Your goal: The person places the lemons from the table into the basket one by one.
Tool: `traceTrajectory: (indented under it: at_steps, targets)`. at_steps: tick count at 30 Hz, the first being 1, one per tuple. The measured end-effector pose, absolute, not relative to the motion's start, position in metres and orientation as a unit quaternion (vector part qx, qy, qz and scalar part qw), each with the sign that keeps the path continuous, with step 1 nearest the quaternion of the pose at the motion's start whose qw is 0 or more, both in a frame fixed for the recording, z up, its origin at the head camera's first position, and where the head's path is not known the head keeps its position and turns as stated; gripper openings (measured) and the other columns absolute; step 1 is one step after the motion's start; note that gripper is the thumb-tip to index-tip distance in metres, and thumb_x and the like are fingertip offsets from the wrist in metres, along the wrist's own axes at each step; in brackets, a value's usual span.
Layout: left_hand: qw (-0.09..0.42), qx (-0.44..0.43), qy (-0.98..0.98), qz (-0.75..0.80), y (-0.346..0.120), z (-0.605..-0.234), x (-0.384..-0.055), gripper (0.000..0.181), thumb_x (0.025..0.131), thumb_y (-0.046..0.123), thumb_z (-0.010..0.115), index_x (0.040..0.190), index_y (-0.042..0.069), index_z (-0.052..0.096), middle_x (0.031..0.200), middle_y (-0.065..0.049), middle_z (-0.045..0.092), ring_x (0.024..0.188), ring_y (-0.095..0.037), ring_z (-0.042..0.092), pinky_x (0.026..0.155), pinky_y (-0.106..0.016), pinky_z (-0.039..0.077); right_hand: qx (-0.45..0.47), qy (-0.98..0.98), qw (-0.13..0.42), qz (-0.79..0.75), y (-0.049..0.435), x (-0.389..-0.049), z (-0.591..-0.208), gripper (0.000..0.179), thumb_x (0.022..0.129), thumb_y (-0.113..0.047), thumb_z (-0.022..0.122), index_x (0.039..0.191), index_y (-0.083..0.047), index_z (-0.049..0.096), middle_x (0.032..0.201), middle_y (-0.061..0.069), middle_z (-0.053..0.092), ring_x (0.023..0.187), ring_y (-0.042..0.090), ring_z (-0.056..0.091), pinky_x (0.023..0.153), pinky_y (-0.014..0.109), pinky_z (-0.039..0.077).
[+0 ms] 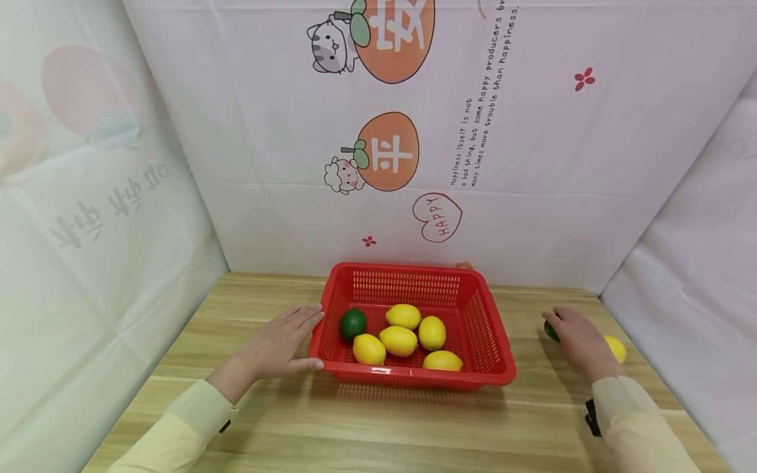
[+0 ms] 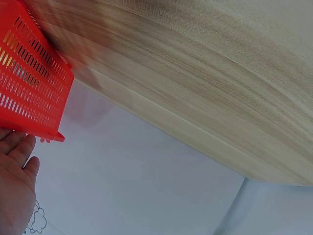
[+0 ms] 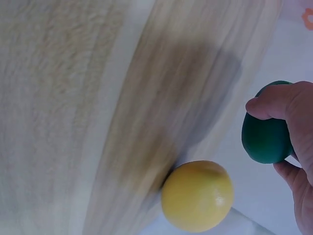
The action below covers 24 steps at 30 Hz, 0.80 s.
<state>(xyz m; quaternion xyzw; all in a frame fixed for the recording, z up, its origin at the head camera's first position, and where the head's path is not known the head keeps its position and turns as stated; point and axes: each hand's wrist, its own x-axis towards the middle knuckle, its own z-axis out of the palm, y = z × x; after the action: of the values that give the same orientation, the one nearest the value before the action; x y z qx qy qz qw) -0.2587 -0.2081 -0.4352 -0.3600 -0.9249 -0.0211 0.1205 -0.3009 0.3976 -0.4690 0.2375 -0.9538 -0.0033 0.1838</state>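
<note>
A red plastic basket (image 1: 499, 355) with slotted sides stands on the table, holding several yellow lemons (image 1: 398, 341) and one dark green lime (image 1: 353, 324). My left hand (image 1: 284, 345) touches the basket's left rim with fingers extended; in the left wrist view its fingertips meet the rim (image 2: 29, 128). Right of the basket, my right hand (image 1: 576, 338) grips another dark green lime (image 3: 266, 137) between thumb and fingers. In the right wrist view that lime appears raised off the wood. A loose lemon (image 3: 197, 196) sits beside the right hand, partly hidden by the wrist in the head view.
The wood-grain table (image 1: 414, 433) is bounded by a printed white cloth (image 1: 266, 131) at the back and plain-looking cloth at the right side (image 1: 698, 282). Another printed cloth (image 1: 118, 263) hangs along the left side.
</note>
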Motion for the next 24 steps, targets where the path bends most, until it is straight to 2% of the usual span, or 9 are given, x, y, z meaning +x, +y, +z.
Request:
traceTrajectory:
  at_steps: [9,18,24]
  targets:
    - [0.110,-0.360,-0.926,-0.019,-0.207,-0.433,-0.258,0.095,0.088,0.075,0.038,0.146,0.000,0.041,0.151,-0.014,0.038,0.139,-0.031,0.033,0.114,-0.046,0.026,0.228,-0.956,0.183,-0.016,0.393,-0.298,-0.463,0.050,0.068,0.016,0.071,0.117,0.012,0.057,0.114,0.037,0.054,0.107,0.052,0.050,0.090,0.061,0.043]
    - [0.110,-0.363,-0.925,-0.020,-0.207,-0.432,-0.257,0.095,0.088,0.076,0.036,0.145,-0.001,0.041,0.151,-0.015,0.039,0.139,-0.030,0.033,0.114,-0.046,0.025,0.261,-0.934,0.242,-0.014,0.387,-0.295,-0.458,0.055,0.060,0.017,0.073,0.113,0.011,0.059,0.110,0.036,0.055,0.101,0.051,0.053,0.084,0.060,0.046]
    - [0.105,-0.360,-0.927,-0.027,-0.207,-0.432,-0.258,0.096,0.088,0.076,0.036,0.146,-0.001,0.040,0.151,-0.015,0.038,0.139,-0.031,0.034,0.115,-0.046,0.024,0.268,-0.929,0.253,-0.024,0.383,-0.295,-0.455,0.056,0.060,0.017,0.073,0.114,0.011,0.059,0.112,0.035,0.055,0.103,0.051,0.052,0.085,0.061,0.046]
